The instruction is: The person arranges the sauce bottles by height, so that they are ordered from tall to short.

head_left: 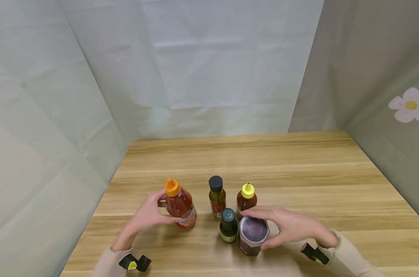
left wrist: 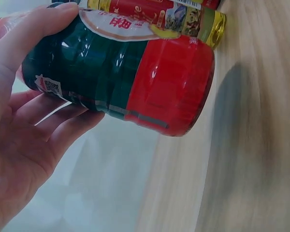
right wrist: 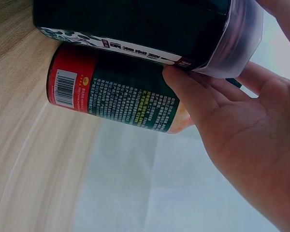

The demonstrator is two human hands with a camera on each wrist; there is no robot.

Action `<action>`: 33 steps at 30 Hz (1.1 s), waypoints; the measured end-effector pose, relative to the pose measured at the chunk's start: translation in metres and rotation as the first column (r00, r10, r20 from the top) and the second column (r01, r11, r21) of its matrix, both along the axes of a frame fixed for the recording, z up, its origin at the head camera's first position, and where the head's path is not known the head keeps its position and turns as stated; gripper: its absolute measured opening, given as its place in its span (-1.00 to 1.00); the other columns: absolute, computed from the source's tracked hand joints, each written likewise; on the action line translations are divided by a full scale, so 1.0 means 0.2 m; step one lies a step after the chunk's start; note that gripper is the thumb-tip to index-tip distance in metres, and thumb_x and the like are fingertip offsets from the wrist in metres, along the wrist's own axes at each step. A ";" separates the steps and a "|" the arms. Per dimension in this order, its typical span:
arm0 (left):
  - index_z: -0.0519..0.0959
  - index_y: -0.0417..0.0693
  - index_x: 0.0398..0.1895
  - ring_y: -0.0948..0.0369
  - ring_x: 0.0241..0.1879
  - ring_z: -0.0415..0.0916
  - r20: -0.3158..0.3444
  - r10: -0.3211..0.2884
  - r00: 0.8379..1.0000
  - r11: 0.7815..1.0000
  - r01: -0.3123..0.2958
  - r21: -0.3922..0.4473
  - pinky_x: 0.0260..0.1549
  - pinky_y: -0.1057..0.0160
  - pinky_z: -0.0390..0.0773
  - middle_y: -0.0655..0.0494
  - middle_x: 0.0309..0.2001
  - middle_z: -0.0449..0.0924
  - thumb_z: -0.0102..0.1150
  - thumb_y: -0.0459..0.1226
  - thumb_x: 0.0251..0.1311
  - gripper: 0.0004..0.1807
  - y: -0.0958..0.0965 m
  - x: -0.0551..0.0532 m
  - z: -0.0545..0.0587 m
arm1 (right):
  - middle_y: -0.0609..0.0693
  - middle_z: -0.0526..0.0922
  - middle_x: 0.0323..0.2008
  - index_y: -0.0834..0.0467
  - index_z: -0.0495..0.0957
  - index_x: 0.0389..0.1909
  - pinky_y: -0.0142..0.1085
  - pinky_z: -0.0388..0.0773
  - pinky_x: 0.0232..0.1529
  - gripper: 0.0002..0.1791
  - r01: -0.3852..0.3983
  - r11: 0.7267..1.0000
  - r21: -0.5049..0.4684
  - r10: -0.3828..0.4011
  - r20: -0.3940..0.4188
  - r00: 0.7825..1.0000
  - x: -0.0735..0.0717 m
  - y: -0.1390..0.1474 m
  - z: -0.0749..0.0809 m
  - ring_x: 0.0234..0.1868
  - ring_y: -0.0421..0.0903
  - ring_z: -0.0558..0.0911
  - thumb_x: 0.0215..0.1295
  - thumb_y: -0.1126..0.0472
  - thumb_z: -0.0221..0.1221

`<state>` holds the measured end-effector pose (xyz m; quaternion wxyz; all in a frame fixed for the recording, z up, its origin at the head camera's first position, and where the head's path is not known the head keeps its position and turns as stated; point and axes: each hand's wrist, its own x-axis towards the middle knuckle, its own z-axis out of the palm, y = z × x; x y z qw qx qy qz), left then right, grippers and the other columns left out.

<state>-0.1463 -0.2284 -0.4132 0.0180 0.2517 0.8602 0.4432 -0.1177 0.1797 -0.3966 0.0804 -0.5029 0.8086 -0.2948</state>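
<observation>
Head view: we saw the left grip [head_left: 150, 214] clasping the orange-capped bottle [head_left: 179, 204], the right grip [head_left: 288, 224] pinching the jar [head_left: 253, 231] near its top, likely for stability.

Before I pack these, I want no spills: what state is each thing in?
Orange-capped red bottle, capped, in the left hand's grip
Black-capped bottle, capped, upright
Yellow-capped squeeze bottle, capped, upright
Teal-capped dark bottle, capped, upright
Hexagonal jar, lidded, in the right hand's grip
</observation>
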 end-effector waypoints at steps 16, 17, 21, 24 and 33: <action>0.47 -0.21 0.10 0.33 -0.15 0.64 0.012 0.101 0.995 0.994 -0.102 0.050 -0.16 0.27 0.70 -0.15 -0.09 0.66 0.55 -0.30 -0.17 -0.32 -0.06 -0.15 0.01 | 0.09 0.42 0.32 0.09 0.20 0.43 -0.20 0.53 0.20 -0.13 -0.012 1.000 -0.021 0.013 0.021 1.000 -0.01 -0.01 -0.01 0.27 -0.02 0.48 0.14 -0.01 0.36; 0.47 -0.21 0.10 0.32 -0.14 0.64 0.017 0.108 0.994 0.993 -0.109 0.047 -0.15 0.25 0.70 -0.15 -0.08 0.65 0.55 -0.29 -0.16 -0.32 -0.07 -0.16 0.01 | 0.09 0.42 0.32 0.09 0.20 0.43 -0.20 0.53 0.20 -0.13 -0.014 1.000 -0.023 0.014 0.021 1.000 -0.01 -0.01 -0.01 0.28 -0.03 0.47 0.13 -0.01 0.36; 0.46 -0.17 0.12 0.32 -0.13 0.62 0.034 0.132 0.991 0.990 -0.133 0.046 -0.12 0.19 0.70 -0.14 -0.06 0.65 0.55 -0.28 -0.16 -0.31 -0.08 -0.18 0.00 | 0.08 0.42 0.32 0.09 0.20 0.43 -0.21 0.52 0.21 -0.12 -0.016 0.999 -0.028 0.017 0.020 1.000 0.00 -0.01 -0.01 0.28 -0.03 0.47 0.13 0.00 0.37; 0.46 -0.19 0.13 0.30 -0.12 0.62 0.025 0.148 0.989 0.988 -0.149 0.049 -0.12 0.17 0.69 -0.17 -0.04 0.64 0.54 -0.29 -0.15 -0.30 -0.07 -0.20 0.00 | 0.08 0.42 0.32 0.09 0.20 0.43 -0.21 0.52 0.21 -0.12 -0.016 1.000 -0.027 0.016 0.015 1.000 0.00 -0.01 -0.01 0.28 -0.04 0.47 0.12 -0.01 0.37; 0.38 -0.18 0.25 -0.06 0.01 0.60 0.009 0.208 0.978 0.977 -0.208 0.043 -0.06 0.07 0.67 -0.20 0.05 0.61 0.52 -0.24 -0.10 -0.21 -0.05 -0.26 0.00 | 0.07 0.42 0.32 0.08 0.20 0.44 -0.20 0.51 0.22 -0.12 -0.013 1.000 -0.019 0.013 0.007 1.000 -0.01 0.00 -0.01 0.29 -0.04 0.47 0.13 -0.05 0.35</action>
